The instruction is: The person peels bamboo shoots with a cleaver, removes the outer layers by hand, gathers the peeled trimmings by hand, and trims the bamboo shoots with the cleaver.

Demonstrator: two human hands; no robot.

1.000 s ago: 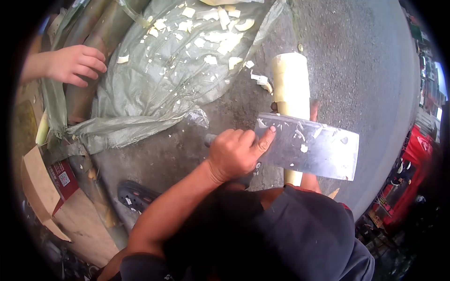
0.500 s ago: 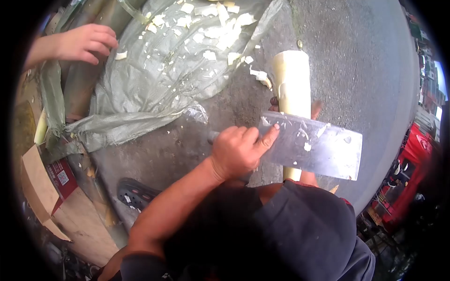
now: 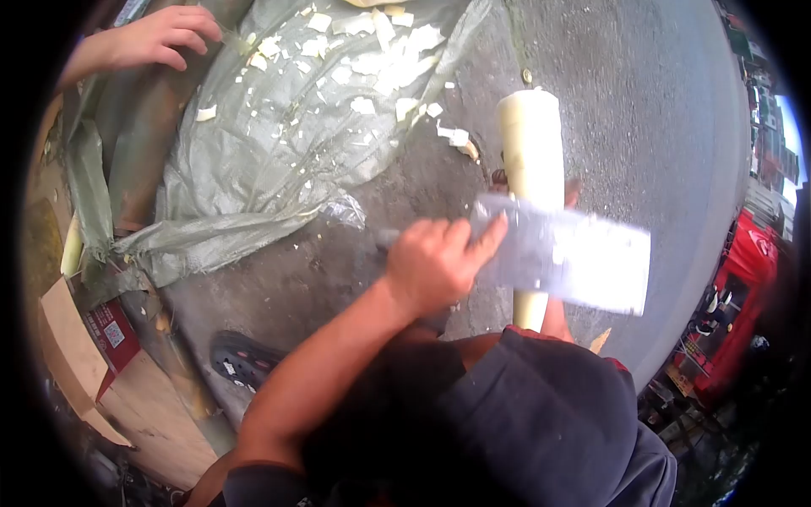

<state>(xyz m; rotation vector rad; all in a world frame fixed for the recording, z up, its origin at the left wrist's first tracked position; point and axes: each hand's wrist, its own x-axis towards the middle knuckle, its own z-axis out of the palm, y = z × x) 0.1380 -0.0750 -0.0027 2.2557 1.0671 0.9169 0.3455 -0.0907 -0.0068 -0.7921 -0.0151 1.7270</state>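
While the left hand (image 3: 431, 260) clenches a flat, rectangular cleaver (image 3: 583, 258) across the smooth, cylindrical stalk (image 3: 534, 144), the right hand (image 3: 573, 193), largely hidden, grips the stalk from beneath; rough pavement (image 3: 646, 152) extends rightward.

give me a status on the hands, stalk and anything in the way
Left hand on cleaver, index finger along blade. Right hand, mostly hidden, around pale stalk. Blade over stalk, blocking view; another person's hand well apart.

You have scraps (image 3: 362, 106) on sheet (image 3: 245, 160), far left; box (image 3: 152, 397), near left; stalk (image 3: 532, 152), right; shoe (image 3: 241, 359) between box and stalk.
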